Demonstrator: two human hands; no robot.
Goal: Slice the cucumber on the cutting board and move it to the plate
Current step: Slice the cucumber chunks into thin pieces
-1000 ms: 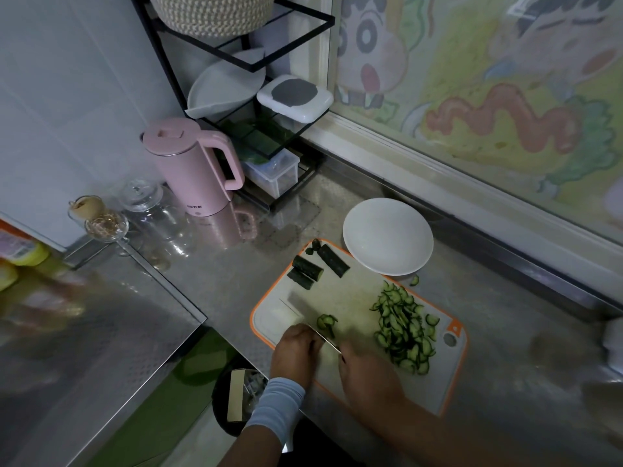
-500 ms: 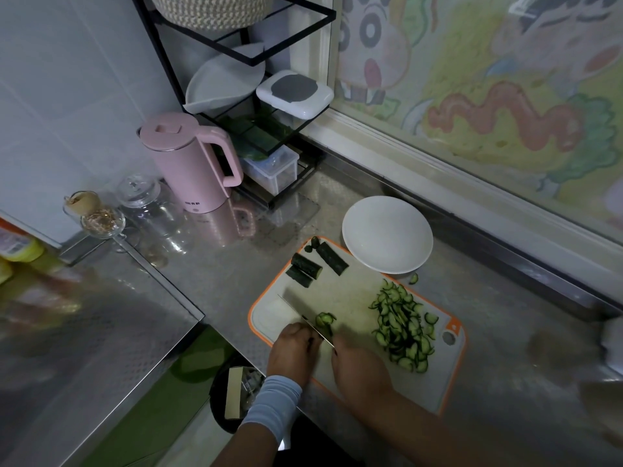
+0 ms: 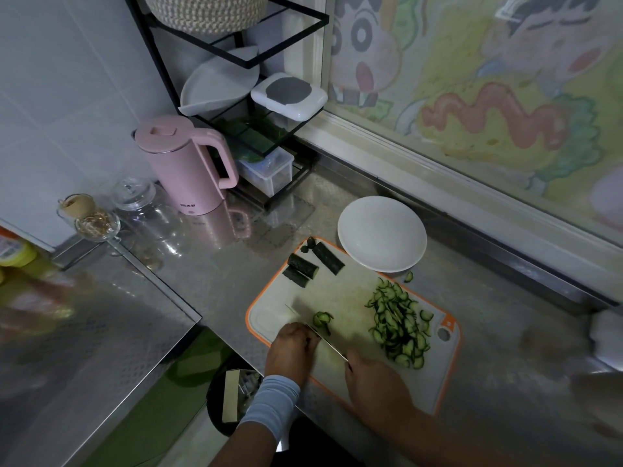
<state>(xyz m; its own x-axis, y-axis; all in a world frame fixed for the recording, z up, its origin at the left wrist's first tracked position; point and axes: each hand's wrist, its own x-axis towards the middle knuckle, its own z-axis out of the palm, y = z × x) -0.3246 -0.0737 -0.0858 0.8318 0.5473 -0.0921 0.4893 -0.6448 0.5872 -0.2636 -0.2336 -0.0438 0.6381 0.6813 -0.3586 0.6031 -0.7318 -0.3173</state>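
A white cutting board [image 3: 340,291] with an orange rim lies on the steel counter. My right hand [image 3: 374,382] grips a knife [image 3: 328,345] whose blade runs up-left across the board. My left hand [image 3: 291,348] holds a cucumber piece against the blade, mostly hidden under its fingers. A few fresh slices [image 3: 322,320] lie just right of the blade. A pile of several slices [image 3: 399,326] covers the board's right side. Three unsliced cucumber chunks [image 3: 312,262] lie at the board's far corner. The white plate [image 3: 381,232] stands beyond the board with nothing on it.
A stray slice [image 3: 408,276] lies on the counter by the plate. A pink kettle [image 3: 183,163], glass jars [image 3: 141,207] and a black wire rack [image 3: 256,123] stand at the back left. A bin [image 3: 236,396] sits on the floor below the counter edge.
The hands and knife stay at the board's near-left part with only slight shifts. The small group of fresh slices by the blade is unchanged.
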